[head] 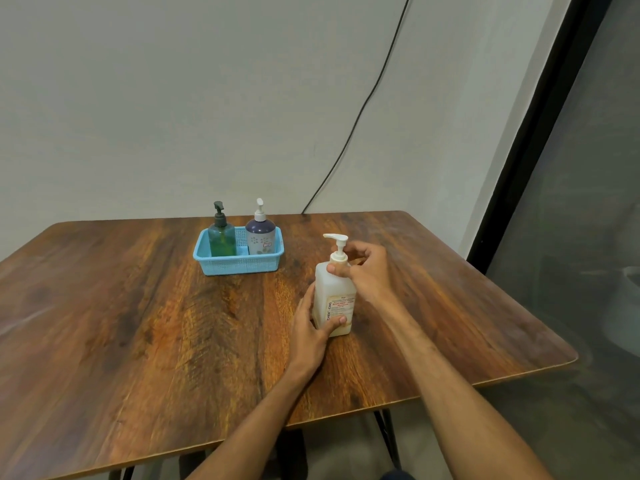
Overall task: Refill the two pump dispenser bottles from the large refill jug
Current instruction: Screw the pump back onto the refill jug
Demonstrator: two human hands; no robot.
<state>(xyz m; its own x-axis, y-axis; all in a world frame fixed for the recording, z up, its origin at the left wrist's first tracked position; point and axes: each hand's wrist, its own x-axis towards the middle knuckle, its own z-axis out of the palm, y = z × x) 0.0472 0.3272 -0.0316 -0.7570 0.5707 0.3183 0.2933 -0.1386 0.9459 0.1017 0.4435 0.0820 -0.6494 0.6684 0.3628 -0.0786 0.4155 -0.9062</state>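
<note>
The right hand pinches the pump collar atop the upright jug, probably to unscrew it; the left hand grips its base.

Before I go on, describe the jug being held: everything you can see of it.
The jug is a square, translucent white plastic bottle with a white pump fitted on top and a pale label with reddish print. It stands upright on the table, to the right of the basket. The left hand grips its lower body; the right hand grips the pump's collar.
</note>
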